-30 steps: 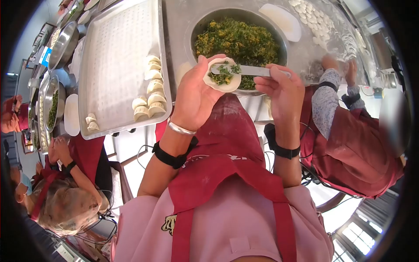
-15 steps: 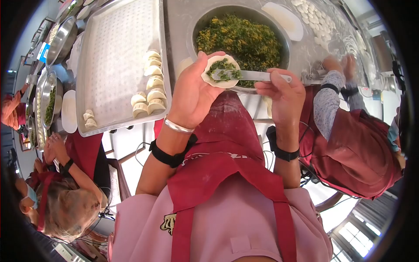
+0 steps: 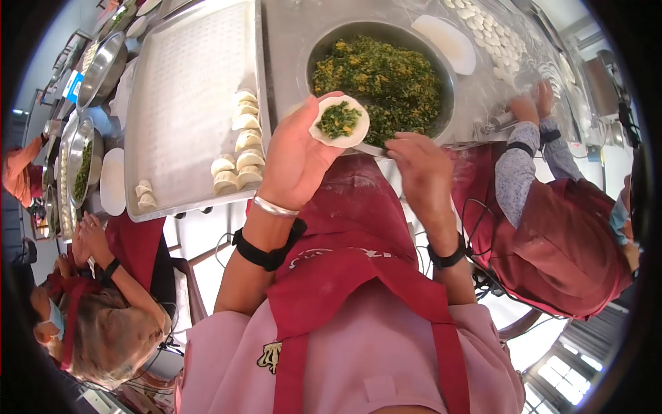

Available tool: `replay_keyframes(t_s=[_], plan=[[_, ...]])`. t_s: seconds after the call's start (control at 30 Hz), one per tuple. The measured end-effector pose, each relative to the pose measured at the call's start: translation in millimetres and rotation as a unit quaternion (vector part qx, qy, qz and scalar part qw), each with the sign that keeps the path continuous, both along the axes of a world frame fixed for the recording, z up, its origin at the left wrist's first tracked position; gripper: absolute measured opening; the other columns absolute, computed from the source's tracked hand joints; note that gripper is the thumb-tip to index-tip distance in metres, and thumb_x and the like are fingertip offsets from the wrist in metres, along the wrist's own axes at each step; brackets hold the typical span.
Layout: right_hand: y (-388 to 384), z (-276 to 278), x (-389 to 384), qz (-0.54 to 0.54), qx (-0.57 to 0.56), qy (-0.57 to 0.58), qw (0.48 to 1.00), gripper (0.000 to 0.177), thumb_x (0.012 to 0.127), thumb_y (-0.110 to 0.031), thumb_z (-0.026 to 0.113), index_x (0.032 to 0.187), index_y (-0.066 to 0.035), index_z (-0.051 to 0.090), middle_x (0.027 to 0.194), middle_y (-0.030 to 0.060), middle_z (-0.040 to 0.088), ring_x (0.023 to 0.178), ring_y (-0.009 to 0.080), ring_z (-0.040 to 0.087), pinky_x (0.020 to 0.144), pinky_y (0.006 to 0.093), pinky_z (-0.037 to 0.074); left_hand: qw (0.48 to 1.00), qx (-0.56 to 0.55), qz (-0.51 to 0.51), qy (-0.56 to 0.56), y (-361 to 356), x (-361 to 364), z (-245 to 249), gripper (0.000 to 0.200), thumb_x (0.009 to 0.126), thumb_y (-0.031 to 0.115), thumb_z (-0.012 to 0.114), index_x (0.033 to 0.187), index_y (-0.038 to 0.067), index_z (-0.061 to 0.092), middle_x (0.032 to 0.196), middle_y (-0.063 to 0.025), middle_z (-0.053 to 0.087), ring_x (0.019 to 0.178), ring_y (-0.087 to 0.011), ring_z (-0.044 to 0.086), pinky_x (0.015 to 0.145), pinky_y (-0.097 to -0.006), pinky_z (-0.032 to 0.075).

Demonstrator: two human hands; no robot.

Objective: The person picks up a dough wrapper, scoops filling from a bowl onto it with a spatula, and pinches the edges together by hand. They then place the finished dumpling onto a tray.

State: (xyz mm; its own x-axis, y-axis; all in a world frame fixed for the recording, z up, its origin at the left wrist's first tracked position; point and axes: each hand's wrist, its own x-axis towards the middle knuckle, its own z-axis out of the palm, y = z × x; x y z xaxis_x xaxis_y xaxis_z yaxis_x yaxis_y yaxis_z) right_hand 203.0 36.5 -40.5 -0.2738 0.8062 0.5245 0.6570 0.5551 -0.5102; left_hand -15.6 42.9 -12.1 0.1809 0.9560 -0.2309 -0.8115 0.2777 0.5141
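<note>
A round dough wrapper (image 3: 357,131) with a mound of chopped green filling (image 3: 338,120) rests on the fingers of my left hand (image 3: 298,155), which holds it near the bowl's front rim. My right hand (image 3: 424,169) is just right of it, at the front edge of the metal bowl (image 3: 452,114) of green and yellow filling. Its fingers are bent together and partly blurred; the metal spatula does not show, and what they hold, if anything, cannot be made out.
To the left lies a metal tray (image 3: 193,90) with folded dumplings (image 3: 248,140) along its right side. A white oval plate (image 3: 445,43) and small dough pieces (image 3: 489,34) lie behind the bowl. Co-workers sit left and right, one person's hands (image 3: 531,103) over the table.
The spatula has left the wrapper and is no longer visible. My right hand has moved down and slightly left, while my left hand with the wrapper has shifted slightly left.
</note>
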Motion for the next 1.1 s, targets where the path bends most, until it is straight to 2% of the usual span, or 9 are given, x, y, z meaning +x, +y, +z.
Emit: replay_keyframes(t_s=[0.07, 0.1, 0.2, 0.23, 0.43, 0.53, 0.63, 1.03, 1.1], plan=[[-2, -5, -12, 0.003, -0.010, -0.026, 1.000, 0.020, 0.078, -0.011, 0.077, 0.096, -0.005, 0.070, 0.098, 0.0125, 0.071, 0.097, 0.0357, 0.067, 0.085, 0.0441, 0.054, 1.000, 0.005, -0.006, -0.001, -2, -3, 5, 0.041, 0.108, 0.028, 0.042, 0.128, -0.006, 0.053, 0.126, -0.0158, 0.059, 0.118, -0.0269, 0.059, 0.105, -0.0440, 0.048], [-1, 4, -9, 0.044, -0.026, -0.070, 0.996, 0.030, 0.075, -0.017, 0.080, 0.101, -0.006, 0.071, 0.107, 0.0137, 0.071, 0.109, 0.0347, 0.065, 0.093, 0.0436, 0.052, 1.000, 0.007, -0.009, 0.005, -2, -4, 11, 0.041, 0.108, 0.027, 0.043, 0.128, -0.007, 0.052, 0.126, -0.0159, 0.059, 0.118, -0.0270, 0.059, 0.105, -0.0440, 0.048], [-8, 33, -6, 0.044, -0.054, 0.027, 0.997, 0.039, 0.072, -0.020, 0.082, 0.107, -0.006, 0.071, 0.114, 0.0145, 0.070, 0.118, 0.0344, 0.062, 0.100, 0.0433, 0.048, 0.999, 0.014, -0.033, -0.002, -4, -6, 22, 0.041, 0.108, 0.027, 0.042, 0.128, -0.007, 0.052, 0.126, -0.0162, 0.059, 0.119, -0.0274, 0.059, 0.105, -0.0443, 0.049], [-8, 47, -8, 0.053, -0.025, 0.047, 0.997, 0.041, 0.070, -0.015, 0.083, 0.109, -0.007, 0.072, 0.120, 0.0139, 0.069, 0.123, 0.0341, 0.060, 0.101, 0.0428, 0.049, 0.999, 0.016, -0.041, -0.008, -6, -6, 23, 0.042, 0.108, 0.027, 0.042, 0.128, -0.008, 0.052, 0.126, -0.0162, 0.059, 0.119, -0.0275, 0.059, 0.105, -0.0444, 0.049], [-2, 46, -25, 0.129, 0.100, 0.082, 0.983, 0.034, 0.064, -0.001, 0.082, 0.096, -0.005, 0.072, 0.119, 0.0111, 0.070, 0.122, 0.0359, 0.060, 0.097, 0.0441, 0.052, 0.996, 0.021, -0.089, -0.010, -15, 1, 24, 0.041, 0.108, 0.025, 0.041, 0.130, -0.008, 0.051, 0.127, -0.0151, 0.058, 0.116, -0.0256, 0.060, 0.104, -0.0447, 0.050], [1, 48, -28, 0.129, 0.109, 0.076, 0.983, 0.027, 0.067, 0.001, 0.079, 0.091, -0.004, 0.071, 0.115, 0.0107, 0.071, 0.120, 0.0364, 0.061, 0.096, 0.0436, 0.053, 0.996, 0.029, -0.084, 0.019, -19, 5, 31, 0.040, 0.108, 0.023, 0.040, 0.130, -0.008, 0.052, 0.128, -0.0136, 0.058, 0.114, -0.0247, 0.060, 0.103, -0.0452, 0.050], [7, 44, -32, 0.115, 0.114, 0.111, 0.981, 0.022, 0.070, 0.002, 0.077, 0.090, -0.004, 0.070, 0.110, 0.0100, 0.072, 0.116, 0.0354, 0.063, 0.094, 0.0422, 0.053, 0.990, 0.063, -0.100, 0.074, -23, 7, 35, 0.043, 0.109, 0.027, 0.037, 0.135, -0.005, 0.048, 0.134, -0.0137, 0.056, 0.121, -0.0251, 0.057, 0.108, -0.0484, 0.047], [6, 48, -32, 0.101, 0.040, 0.123, 0.986, 0.017, 0.075, 0.003, 0.074, 0.090, -0.003, 0.069, 0.099, 0.0098, 0.073, 0.102, 0.0306, 0.069, 0.084, 0.0373, 0.056, 0.979, 0.107, -0.124, 0.124, -24, 14, 33, 0.047, 0.109, 0.029, 0.037, 0.138, -0.008, 0.047, 0.137, -0.0161, 0.053, 0.123, -0.0264, 0.056, 0.107, -0.0512, 0.047], [3, 42, -31, 0.089, -0.008, 0.180, 0.980, 0.016, 0.077, 0.004, 0.073, 0.091, -0.002, 0.069, 0.098, 0.0105, 0.073, 0.097, 0.0287, 0.070, 0.082, 0.0354, 0.057, 0.983, 0.098, -0.119, 0.102, -24, 13, 29, 0.047, 0.109, 0.028, 0.039, 0.138, -0.008, 0.046, 0.137, -0.0163, 0.053, 0.126, -0.0277, 0.054, 0.109, -0.0519, 0.046]])
